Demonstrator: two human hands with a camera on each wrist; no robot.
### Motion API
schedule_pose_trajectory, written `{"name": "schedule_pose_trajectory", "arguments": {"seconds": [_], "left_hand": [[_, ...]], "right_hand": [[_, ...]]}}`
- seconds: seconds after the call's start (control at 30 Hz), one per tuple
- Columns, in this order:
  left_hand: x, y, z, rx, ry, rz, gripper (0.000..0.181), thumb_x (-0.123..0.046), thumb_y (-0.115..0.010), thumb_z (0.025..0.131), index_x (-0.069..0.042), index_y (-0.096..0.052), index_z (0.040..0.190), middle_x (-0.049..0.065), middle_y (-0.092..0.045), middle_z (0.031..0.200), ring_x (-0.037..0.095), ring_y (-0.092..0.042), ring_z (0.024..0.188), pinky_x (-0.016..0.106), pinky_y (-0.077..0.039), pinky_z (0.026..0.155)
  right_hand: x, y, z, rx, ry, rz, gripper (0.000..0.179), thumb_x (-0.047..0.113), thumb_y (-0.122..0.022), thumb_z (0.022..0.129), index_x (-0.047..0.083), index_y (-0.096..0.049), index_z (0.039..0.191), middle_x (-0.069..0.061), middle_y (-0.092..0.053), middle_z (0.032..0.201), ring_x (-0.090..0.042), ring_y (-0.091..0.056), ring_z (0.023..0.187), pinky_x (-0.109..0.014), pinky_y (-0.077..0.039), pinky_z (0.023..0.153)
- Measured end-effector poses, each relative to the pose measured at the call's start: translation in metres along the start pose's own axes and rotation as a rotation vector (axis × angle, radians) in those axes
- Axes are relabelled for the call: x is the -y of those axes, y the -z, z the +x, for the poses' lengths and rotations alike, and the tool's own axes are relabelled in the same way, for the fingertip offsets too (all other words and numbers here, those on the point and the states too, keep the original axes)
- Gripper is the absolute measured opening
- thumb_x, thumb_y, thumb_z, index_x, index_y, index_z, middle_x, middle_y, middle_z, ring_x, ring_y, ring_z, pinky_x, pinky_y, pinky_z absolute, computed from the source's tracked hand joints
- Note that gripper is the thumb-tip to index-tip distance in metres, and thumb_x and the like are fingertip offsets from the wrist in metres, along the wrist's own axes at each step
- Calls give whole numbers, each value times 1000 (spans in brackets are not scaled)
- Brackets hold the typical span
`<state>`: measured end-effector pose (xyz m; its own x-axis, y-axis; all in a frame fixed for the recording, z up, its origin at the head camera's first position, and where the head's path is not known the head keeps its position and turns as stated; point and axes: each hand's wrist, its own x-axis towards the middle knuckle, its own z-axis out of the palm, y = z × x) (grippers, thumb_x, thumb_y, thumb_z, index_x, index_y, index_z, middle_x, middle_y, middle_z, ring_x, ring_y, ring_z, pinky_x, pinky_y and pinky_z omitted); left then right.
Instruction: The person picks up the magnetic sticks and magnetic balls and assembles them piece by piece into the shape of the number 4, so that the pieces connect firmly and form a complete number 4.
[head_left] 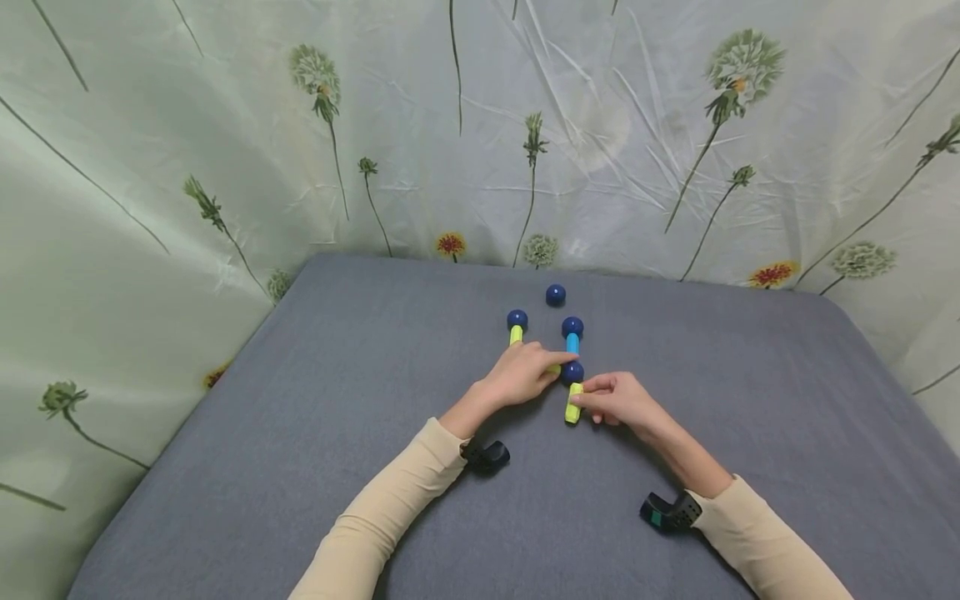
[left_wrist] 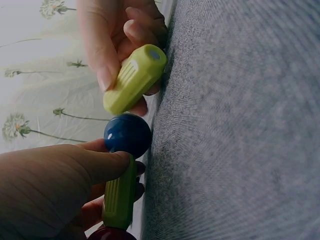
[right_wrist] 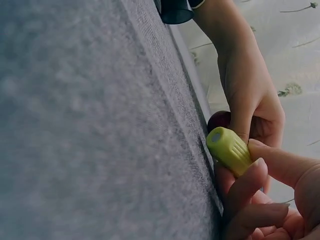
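Observation:
My right hand (head_left: 618, 402) pinches a yellow-green magnetic stick (head_left: 573, 404) between thumb and fingers. A grey disc shows in its outer end, and its other end is right at a dark blue ball (left_wrist: 127, 135). With thumb and fingers, my left hand (head_left: 521, 372) grips another yellow-green stick (left_wrist: 120, 195) that runs from this ball to a dark red ball (left_wrist: 111, 234). From the same blue ball a light blue stick (head_left: 573, 344) leads away to a second blue ball (head_left: 572, 326). Beyond the left hand, one more yellow-green stick (head_left: 516, 334) ends in a third blue ball (head_left: 517, 318).
A loose dark blue ball (head_left: 555, 294) lies farther back, near the rear edge of the grey cloth-covered surface (head_left: 300, 433). Behind it hangs a pale curtain (head_left: 420, 125) with a dandelion print. Black wrist bands (head_left: 667, 512) sit at both sleeves.

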<state>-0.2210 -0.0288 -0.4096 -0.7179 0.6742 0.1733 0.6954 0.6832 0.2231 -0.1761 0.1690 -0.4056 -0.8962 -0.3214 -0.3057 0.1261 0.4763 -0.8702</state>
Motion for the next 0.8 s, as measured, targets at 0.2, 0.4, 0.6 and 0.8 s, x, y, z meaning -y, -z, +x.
{"name": "schedule_pose_trajectory", "arguments": {"seconds": [0.2,0.4,0.6,0.8], "left_hand": [[0,1,1,-21,-13,8,35,-18,-52,95,-26,-59,128,-2,-58,68,9,-41,57,19,-24,51],[1,0,1,-17,-12,-14,35,-18,-53,95,-25,-59,128,-2,-55,67,9,-39,57,19,-23,51],[1,0,0,-20,-16,-18,35,-18,-53,95,-25,-59,128,-2,-55,67,9,-38,56,19,-23,51],[1,-1,0,-18,-15,-11,35,-19,-53,95,-25,-59,128,-2,-64,77,10,-43,60,19,-26,53]], "right_hand": [[6,1,3,-9,-8,-51,38,30,-68,85,-5,-69,100,11,-51,50,-3,-42,45,-20,-32,45],[7,1,8,-15,-58,-41,34,33,-69,84,-1,-70,90,11,-50,48,-3,-42,44,-20,-32,44],[5,2,9,-7,-49,-26,36,33,-68,85,-3,-69,91,11,-52,50,-2,-44,44,-19,-34,44],[4,3,9,6,-48,16,39,30,-64,88,-7,-68,97,8,-59,58,0,-48,43,-17,-38,43]]}}
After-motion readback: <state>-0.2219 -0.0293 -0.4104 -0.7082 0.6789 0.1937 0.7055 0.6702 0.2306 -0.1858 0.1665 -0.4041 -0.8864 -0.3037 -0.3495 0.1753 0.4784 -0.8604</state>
